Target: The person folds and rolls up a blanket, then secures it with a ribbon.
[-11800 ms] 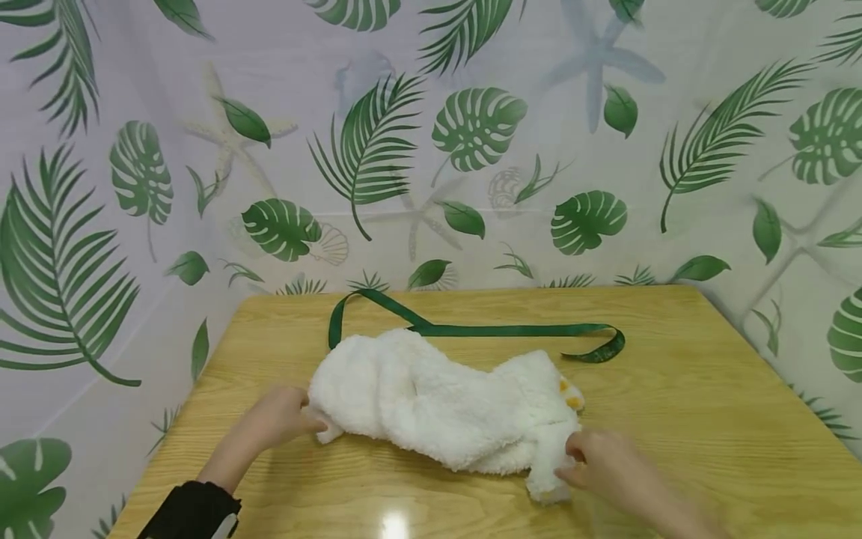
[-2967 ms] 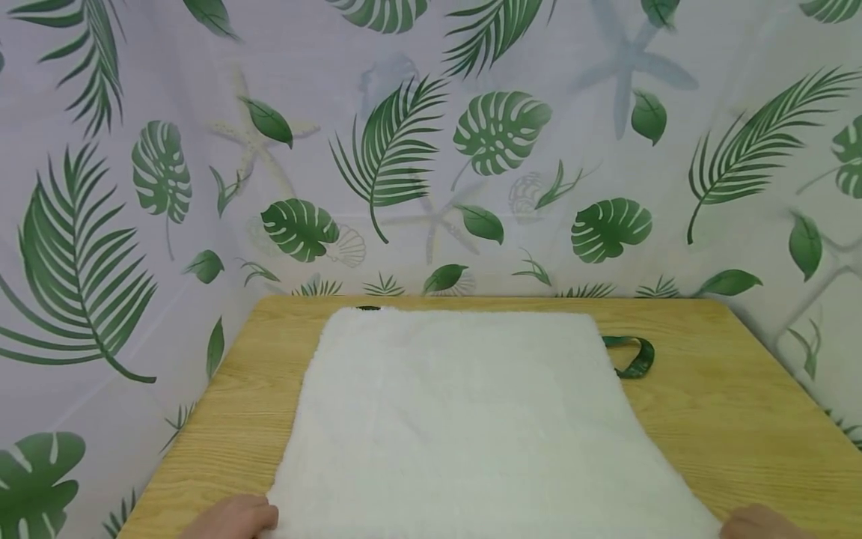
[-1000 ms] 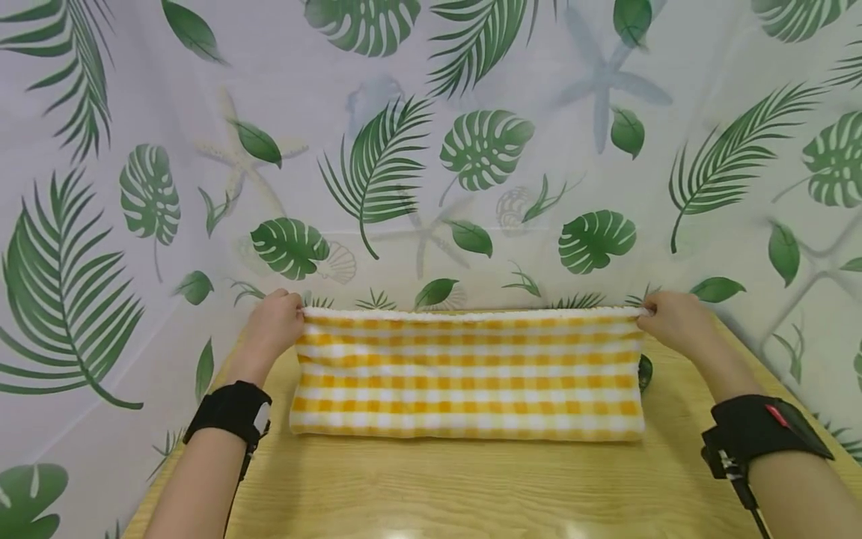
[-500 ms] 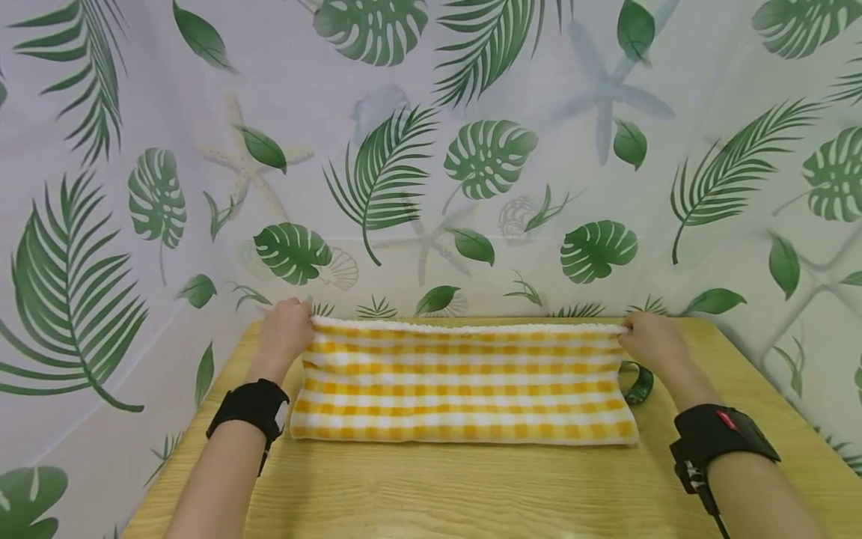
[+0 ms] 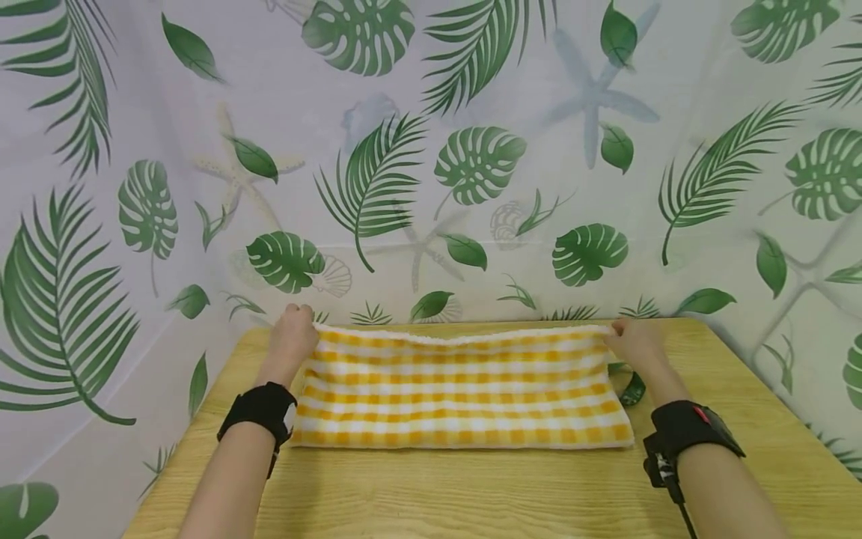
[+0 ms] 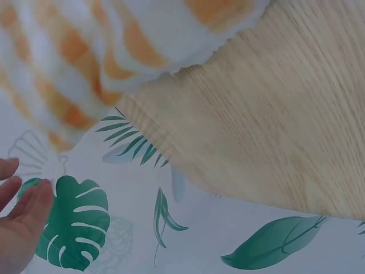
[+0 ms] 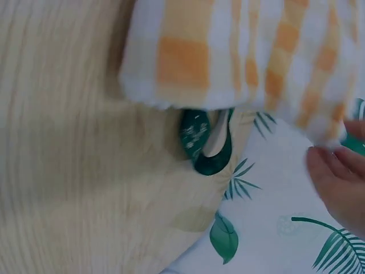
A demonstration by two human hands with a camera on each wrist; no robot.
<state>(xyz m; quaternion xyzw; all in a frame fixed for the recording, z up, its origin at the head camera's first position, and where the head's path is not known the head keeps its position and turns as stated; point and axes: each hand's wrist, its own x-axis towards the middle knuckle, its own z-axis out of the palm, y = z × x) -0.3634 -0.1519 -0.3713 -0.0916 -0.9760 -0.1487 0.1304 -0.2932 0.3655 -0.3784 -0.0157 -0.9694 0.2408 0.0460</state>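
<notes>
A yellow-and-white checked blanket (image 5: 458, 389) with a white fleecy edge lies doubled over on the wooden table (image 5: 438, 494). Its back edge is raised and sags in the middle. My left hand (image 5: 294, 337) is at the back left corner. In the left wrist view, the fingers (image 6: 40, 197) stand apart from that corner, with a gap showing between. My right hand (image 5: 636, 344) pinches the back right corner between thumb and fingers (image 7: 322, 171). A dark green ribbon (image 5: 633, 389) pokes out beside the right edge of the blanket, its remainder hidden underneath.
A white wall covering (image 5: 417, 180) printed with green leaves stands behind the table and to both sides. Black bands (image 5: 259, 412) sit on both wrists, and a cable hangs from the right one.
The crumpled blanket was spread white side up, then folded to show checks. Over the last second, both hands have come slightly inward and the back edge sags more. Left fingers now stand off the corner.
</notes>
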